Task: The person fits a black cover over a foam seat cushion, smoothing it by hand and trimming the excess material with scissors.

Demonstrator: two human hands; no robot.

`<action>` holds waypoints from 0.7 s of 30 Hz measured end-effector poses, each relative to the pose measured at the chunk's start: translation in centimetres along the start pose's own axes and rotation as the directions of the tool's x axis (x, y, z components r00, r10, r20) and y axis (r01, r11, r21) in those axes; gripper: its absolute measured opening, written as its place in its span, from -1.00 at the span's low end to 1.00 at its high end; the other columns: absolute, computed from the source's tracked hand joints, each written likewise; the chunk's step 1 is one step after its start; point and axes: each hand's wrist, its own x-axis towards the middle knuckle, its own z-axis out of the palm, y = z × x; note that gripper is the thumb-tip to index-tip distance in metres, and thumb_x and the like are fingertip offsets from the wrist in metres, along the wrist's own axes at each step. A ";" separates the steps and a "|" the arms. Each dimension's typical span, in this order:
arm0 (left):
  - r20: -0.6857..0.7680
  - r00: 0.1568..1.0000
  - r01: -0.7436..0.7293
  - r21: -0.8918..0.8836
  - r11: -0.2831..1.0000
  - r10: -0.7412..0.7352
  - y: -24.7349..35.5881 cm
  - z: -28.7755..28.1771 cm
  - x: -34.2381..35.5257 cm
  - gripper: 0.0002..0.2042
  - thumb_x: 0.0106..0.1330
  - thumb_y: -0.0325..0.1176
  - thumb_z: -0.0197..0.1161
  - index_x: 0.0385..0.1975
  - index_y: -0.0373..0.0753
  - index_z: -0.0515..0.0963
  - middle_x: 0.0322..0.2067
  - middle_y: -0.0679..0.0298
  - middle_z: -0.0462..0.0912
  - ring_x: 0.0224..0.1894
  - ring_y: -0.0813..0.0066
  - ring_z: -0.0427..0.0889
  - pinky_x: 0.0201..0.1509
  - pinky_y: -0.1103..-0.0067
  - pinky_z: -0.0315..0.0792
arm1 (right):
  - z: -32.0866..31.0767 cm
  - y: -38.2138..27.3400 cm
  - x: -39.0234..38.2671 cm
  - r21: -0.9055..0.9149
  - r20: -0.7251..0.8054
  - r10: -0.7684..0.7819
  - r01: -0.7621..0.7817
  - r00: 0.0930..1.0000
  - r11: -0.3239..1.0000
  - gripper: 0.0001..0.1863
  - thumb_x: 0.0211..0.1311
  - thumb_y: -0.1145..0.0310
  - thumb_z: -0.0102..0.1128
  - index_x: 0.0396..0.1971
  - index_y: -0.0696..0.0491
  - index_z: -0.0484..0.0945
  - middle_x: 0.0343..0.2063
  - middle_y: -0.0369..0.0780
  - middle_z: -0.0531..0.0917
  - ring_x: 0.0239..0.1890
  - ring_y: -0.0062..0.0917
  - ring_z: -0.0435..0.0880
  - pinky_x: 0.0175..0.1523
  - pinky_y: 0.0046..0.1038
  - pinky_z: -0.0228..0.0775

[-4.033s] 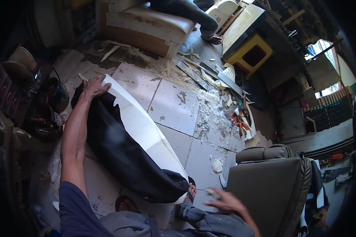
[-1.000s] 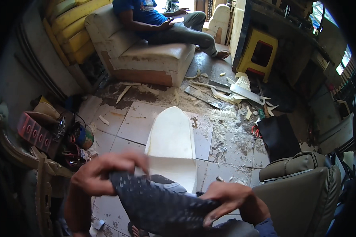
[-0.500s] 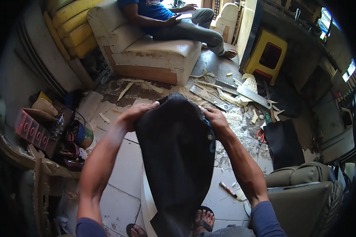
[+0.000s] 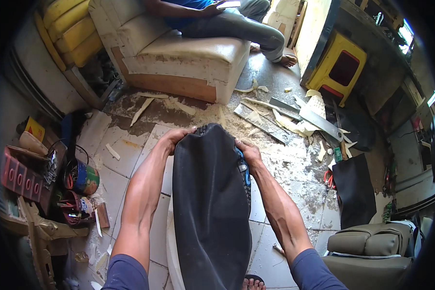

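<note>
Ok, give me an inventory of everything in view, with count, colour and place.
Cover: 1, black, between both hands
Pale piece: 1, white, under the cover, mostly hidden
Sofa seat: 1, cream, top centre
Co-worker: 1, blue top, on the sofa seat
Phone: 1, pale, co-worker's hand
Yellow cushions: several, upper left
Stool: 1, yellow, upper right
Scraps: many, cream, far floor
Metal strips: several, grey, among scraps
Sheet: 1, black, right floor
Padded seat: 1, grey-brown, lower right
Tins: 2, multicoloured, left
Sleeves: 2, dark blue, lower edge
Left hand: 1, bare, cover's upper left
Right hand: 1, bare, cover's upper right
</note>
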 end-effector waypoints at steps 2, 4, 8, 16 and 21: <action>-0.022 0.981 -0.190 0.061 0.980 0.191 -0.1 1.6 1.5 -0.60 0.50 -0.08 0.13 -0.06 -0.36 0.62 -0.26 0.06 0.75 -0.37 0.35 0.77 -0.29 0.41 0.72 | -0.8 -0.7 1.5 0.006 -0.073 -0.052 0.052 0.996 0.999 -0.56 0.36 0.21 0.31 0.01 0.29 0.63 -0.11 -0.15 0.74 -0.12 -0.53 0.69 0.03 -0.50 0.50; -0.040 0.928 -0.365 0.095 0.926 0.370 -0.4 2.6 2.0 -0.59 0.50 -0.08 0.12 -0.04 -0.37 0.61 -0.24 0.09 0.75 -0.33 0.38 0.77 -0.23 0.42 0.71 | -1.2 -1.1 2.1 -0.005 -0.064 -0.090 0.090 0.994 0.996 -0.60 0.38 0.20 0.28 -0.03 0.26 0.65 -0.16 -0.19 0.74 -0.18 -0.59 0.66 -0.02 -0.51 0.48; 0.187 0.955 -0.211 -0.110 0.971 0.229 -2.1 -2.2 -0.2 -0.61 0.50 -0.12 0.14 -0.01 -0.38 0.60 -0.19 0.10 0.75 -0.24 0.37 0.76 -0.11 0.45 0.68 | 1.1 -0.1 0.6 -0.199 0.031 -0.087 0.092 0.996 0.976 -0.63 0.41 0.19 0.24 -0.10 0.24 0.68 -0.26 -0.26 0.74 -0.26 -0.66 0.62 -0.11 -0.54 0.45; 0.021 0.985 -0.172 -0.045 0.984 0.173 -3.9 0.3 -7.1 -0.69 0.47 -0.20 0.20 -0.06 -0.35 0.61 -0.24 0.06 0.75 -0.28 0.35 0.77 -0.11 0.39 0.71 | 2.5 -0.2 -4.3 -0.539 0.025 -0.140 0.131 0.990 0.832 -0.57 0.40 -0.02 0.20 -0.26 0.11 0.69 -0.47 -0.34 0.67 -0.39 -0.66 0.54 -0.22 -0.49 0.37; -0.109 0.972 -0.221 -0.102 0.970 0.210 -6.1 -5.3 -3.0 -0.79 0.43 -0.32 0.23 -0.16 -0.36 0.64 -0.35 0.14 0.74 -0.40 0.46 0.75 -0.26 0.51 0.71 | 5.1 0.7 -3.2 -0.566 -0.068 -0.155 0.090 0.986 0.820 -0.52 0.40 -0.02 0.17 -0.16 0.17 0.67 -0.41 -0.12 0.71 -0.34 -0.56 0.57 -0.16 -0.39 0.41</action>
